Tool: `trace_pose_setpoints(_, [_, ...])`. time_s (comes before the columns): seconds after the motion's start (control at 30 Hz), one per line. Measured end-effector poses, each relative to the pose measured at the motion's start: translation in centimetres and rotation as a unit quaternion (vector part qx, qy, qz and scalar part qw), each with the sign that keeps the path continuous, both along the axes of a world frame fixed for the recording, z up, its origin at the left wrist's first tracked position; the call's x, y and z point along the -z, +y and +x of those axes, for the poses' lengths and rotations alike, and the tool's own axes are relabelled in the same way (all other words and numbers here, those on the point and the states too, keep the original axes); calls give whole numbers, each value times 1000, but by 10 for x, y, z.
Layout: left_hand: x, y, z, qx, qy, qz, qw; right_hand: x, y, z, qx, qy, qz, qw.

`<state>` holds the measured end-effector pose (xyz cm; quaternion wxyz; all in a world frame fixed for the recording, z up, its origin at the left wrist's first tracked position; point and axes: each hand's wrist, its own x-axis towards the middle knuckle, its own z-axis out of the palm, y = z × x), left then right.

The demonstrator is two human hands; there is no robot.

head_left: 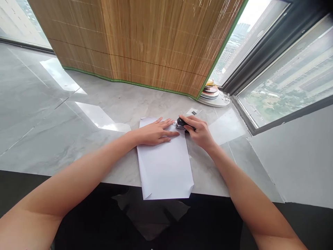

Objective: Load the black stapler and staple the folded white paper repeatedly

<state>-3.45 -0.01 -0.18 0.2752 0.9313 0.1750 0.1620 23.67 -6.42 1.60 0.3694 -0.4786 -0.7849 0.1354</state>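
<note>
A stack of white paper (165, 166) lies on the grey marbled ledge, its near end sticking out past the front edge. Some of its corners look folded or bent. My left hand (156, 132) rests flat across the upper part of the paper, fingers spread and pointing right. At the paper's upper right edge, my right hand (199, 131) is closed around a black stapler (181, 122). The stapler's metal front reaches over the sheet, close to my left fingertips. My right fingers cover much of its body.
A bamboo blind (135, 41) with green edging hangs down to the ledge (109, 93) at the back. Round dishes or discs (212, 95) are stacked in the far right corner by the window. A small white packet (192, 111) lies just beyond my right hand.
</note>
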Motion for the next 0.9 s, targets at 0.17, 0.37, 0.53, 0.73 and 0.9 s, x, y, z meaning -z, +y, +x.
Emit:
trace_pose_setpoints(0.17, [1,-2,2,-2,-15,3,1000,3,-3,-5,21,-12,6,1000])
trace_pose_setpoints(0.37, [1,-4,2,3,15,31,999,4,-5,-9,29,-24,7,999])
trace_pose_setpoints(0.53, [-5,-6,2,10,85,75,994,2,-5,-11,31,-31,6,999])
trace_pose_setpoints(0.73, [-5,-6,3,7,93,83,992,2,-5,-11,39,-48,7,998])
trace_pose_setpoints(0.9, [-5,-6,2,7,97,86,992,2,-5,-11,41,-56,7,998])
